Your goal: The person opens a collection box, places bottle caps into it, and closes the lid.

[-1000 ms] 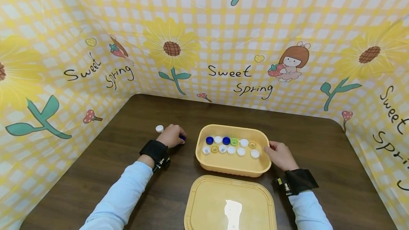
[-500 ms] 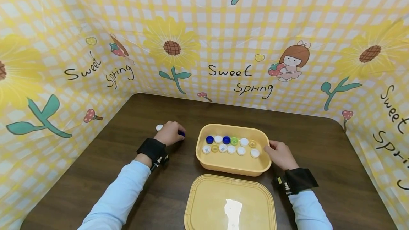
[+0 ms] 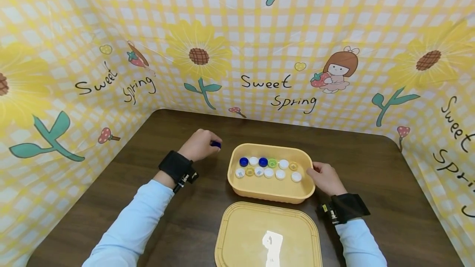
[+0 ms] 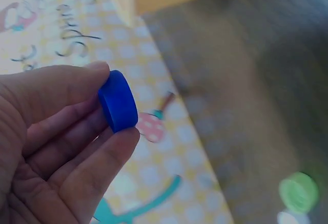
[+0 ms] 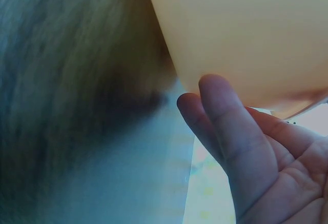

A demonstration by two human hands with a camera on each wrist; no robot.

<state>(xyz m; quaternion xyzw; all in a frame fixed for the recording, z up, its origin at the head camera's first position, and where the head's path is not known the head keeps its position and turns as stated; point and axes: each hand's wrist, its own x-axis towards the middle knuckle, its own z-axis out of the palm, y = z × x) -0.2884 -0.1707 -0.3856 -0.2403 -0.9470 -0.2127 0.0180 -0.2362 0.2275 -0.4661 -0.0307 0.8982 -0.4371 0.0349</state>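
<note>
Between thumb and fingertips, my left hand (image 3: 197,145) pinches a blue bottle cap (image 4: 120,102), lifted above the table to the left of the box. The cap is tilted on its edge in the left wrist view. My right hand (image 3: 327,179) grips the right end of a yellow plastic box (image 3: 272,192), thumb over the rim and fingers against the outer wall (image 5: 246,39). Two rows of bottle caps lie in the box: blue caps (image 3: 263,162), white caps (image 3: 280,174), yellow caps (image 3: 293,166) and a green cap (image 3: 272,163).
A yellow lid (image 3: 241,238) lies flat in front of the box. In the left wrist view, a green cap (image 4: 299,192) and part of a white cap (image 4: 293,217) sit on the dark table. A checked cloth (image 3: 259,52) hangs around the table's back and sides.
My left hand has lifted the blue cap and moved it slightly away and to the right. A white cap beside that hand is now hidden in the head view. The right hand stays put.
</note>
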